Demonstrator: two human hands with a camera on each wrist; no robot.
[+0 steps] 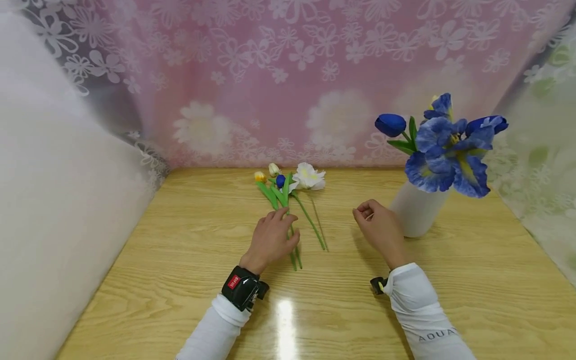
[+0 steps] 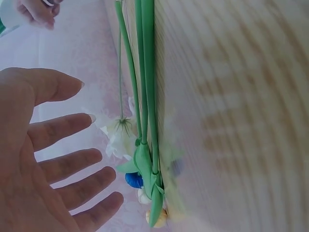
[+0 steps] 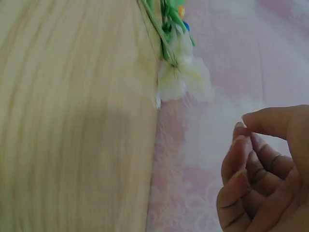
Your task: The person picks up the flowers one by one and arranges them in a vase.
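Note:
My left hand [image 1: 272, 240], fingers spread, hovers over the green stems [image 2: 146, 87] of several artificial flowers lying on the table. The left wrist view shows a gap between palm and stems. At the far end of the stems are a yellow-orange tulip [image 1: 260, 177], a white tulip [image 1: 273, 169], a blue tulip [image 1: 281, 181] and a large white flower [image 1: 308, 176]. My right hand [image 1: 380, 227] is raised in front of the white vase [image 1: 416, 207], fingers loosely curled, thumb against the index fingertip, holding nothing. A big blue iris [image 1: 434, 167] and blue tulips [image 1: 390, 125] stand in the vase.
The wooden table [image 1: 180, 250] reaches back to a pink floral curtain [image 1: 270, 100]. A white wall covering [image 1: 58, 200] borders the left side, and a pale patterned sheet [image 1: 535, 165] the right. The vase stands at the back right.

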